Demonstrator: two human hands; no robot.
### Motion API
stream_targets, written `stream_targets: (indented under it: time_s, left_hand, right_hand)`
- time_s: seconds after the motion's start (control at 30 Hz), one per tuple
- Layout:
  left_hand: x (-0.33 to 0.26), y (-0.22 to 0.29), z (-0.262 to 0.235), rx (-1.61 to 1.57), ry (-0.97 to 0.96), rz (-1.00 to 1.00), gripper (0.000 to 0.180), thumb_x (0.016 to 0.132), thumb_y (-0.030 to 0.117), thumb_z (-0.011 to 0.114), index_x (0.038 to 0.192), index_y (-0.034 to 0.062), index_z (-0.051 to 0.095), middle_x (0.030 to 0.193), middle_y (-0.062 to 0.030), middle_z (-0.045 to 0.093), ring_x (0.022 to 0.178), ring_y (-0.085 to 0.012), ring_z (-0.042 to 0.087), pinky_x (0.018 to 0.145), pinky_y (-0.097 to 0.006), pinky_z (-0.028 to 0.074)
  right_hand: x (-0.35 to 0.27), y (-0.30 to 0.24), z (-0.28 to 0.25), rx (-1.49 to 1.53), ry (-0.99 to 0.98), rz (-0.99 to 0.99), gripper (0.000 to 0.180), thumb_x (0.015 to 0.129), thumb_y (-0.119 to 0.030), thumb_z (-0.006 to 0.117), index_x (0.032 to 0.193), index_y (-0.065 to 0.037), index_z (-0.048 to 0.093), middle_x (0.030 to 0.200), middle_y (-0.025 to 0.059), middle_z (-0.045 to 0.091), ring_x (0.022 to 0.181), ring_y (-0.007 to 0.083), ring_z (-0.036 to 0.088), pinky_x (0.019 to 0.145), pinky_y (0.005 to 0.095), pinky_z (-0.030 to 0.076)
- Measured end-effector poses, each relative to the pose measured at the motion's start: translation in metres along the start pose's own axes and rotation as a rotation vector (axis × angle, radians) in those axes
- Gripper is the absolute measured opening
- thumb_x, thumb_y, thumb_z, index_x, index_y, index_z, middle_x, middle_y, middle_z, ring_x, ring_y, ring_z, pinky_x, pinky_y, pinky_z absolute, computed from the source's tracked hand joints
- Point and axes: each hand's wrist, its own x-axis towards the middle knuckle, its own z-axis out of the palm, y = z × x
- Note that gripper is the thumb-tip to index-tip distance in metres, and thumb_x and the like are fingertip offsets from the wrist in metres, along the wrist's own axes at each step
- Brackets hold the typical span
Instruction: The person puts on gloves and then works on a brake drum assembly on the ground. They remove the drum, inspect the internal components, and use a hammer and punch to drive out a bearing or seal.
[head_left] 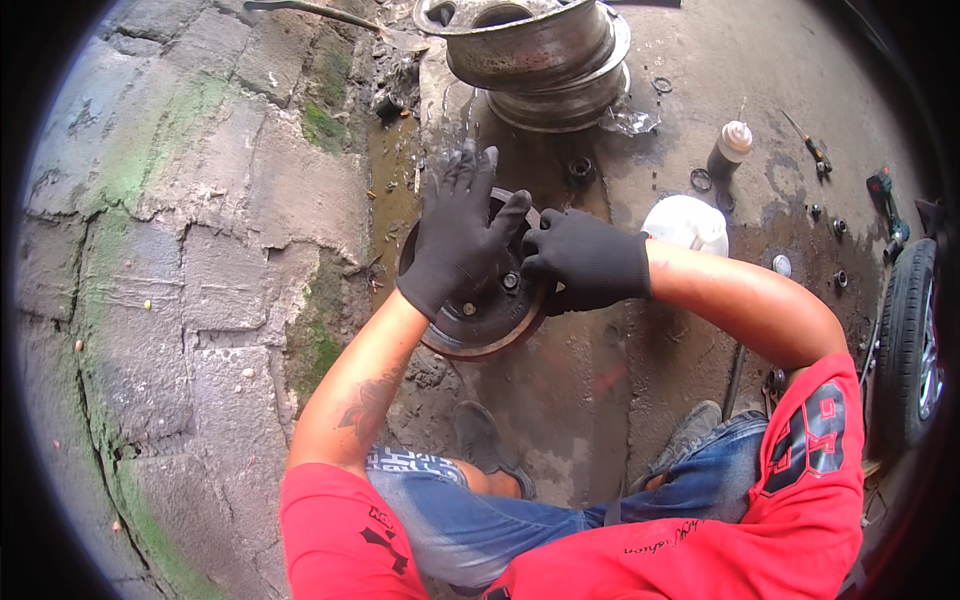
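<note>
Below me is a round, dark metal drum (486, 316), probably a brake drum, with a rusty rim and bolt heads on its face. My left hand (458, 230), in a black glove, lies across its upper left part with the fingers stretched out. At the drum's right side my right hand (592, 260), gloved the same way, is closed with its knuckles toward the centre. Whatever its fingers hold, if anything, is hidden. Both hands cover much of the drum's face.
Wheel rims (535, 60) are stacked beyond the drum. To the right are a white plastic container (686, 222), a bottle of dark liquid (730, 148), a screwdriver (810, 145), a cordless power tool (887, 212) and a tyre (903, 340). Cracked stone blocks (190, 270) fill the left.
</note>
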Motion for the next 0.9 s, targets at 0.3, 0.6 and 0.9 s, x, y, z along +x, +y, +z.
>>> stream_targets:
  time_s: [0.3, 0.6, 0.9]
  left_hand:
    - [0.023, -0.003, -0.091, -0.114, 0.258, 0.151, 0.078, 0.103, 0.06, 0.033, 0.15, -0.0023, 0.037, 0.155, -0.0325, 0.032, 0.149, -0.0425, 0.025, 0.121, -0.05, 0.017]
    - [-0.007, -0.026, 0.008, -0.114, 0.058, 0.155, 0.058, 0.102, 0.041, 0.049, 0.145, 0.0017, 0.048, 0.149, -0.0241, 0.046, 0.144, -0.0421, 0.034, 0.118, -0.05, 0.024]
    - [-0.009, -0.031, 0.004, -0.26, -0.112, 0.117, 0.063, 0.106, 0.046, 0.037, 0.146, -0.0027, 0.044, 0.152, -0.0258, 0.042, 0.145, -0.0373, 0.035, 0.118, -0.045, 0.026]
  right_hand:
    - [0.011, -0.007, 0.007, -0.042, -0.009, 0.005, 0.036, 0.072, -0.036, 0.08, 0.099, -0.014, 0.073, 0.106, 0.0099, 0.064, 0.105, 0.0358, 0.058, 0.084, 0.0467, 0.053]
    - [0.009, 0.002, 0.016, 0.22, 0.091, 0.056, 0.03, 0.072, -0.026, 0.076, 0.101, -0.019, 0.076, 0.102, 0.0111, 0.073, 0.092, 0.0343, 0.07, 0.081, 0.0429, 0.056]
    - [-0.001, -0.002, -0.029, 0.058, 0.045, -0.187, 0.045, 0.083, -0.048, 0.071, 0.109, -0.011, 0.074, 0.102, 0.0144, 0.073, 0.099, 0.0351, 0.069, 0.087, 0.0453, 0.053]
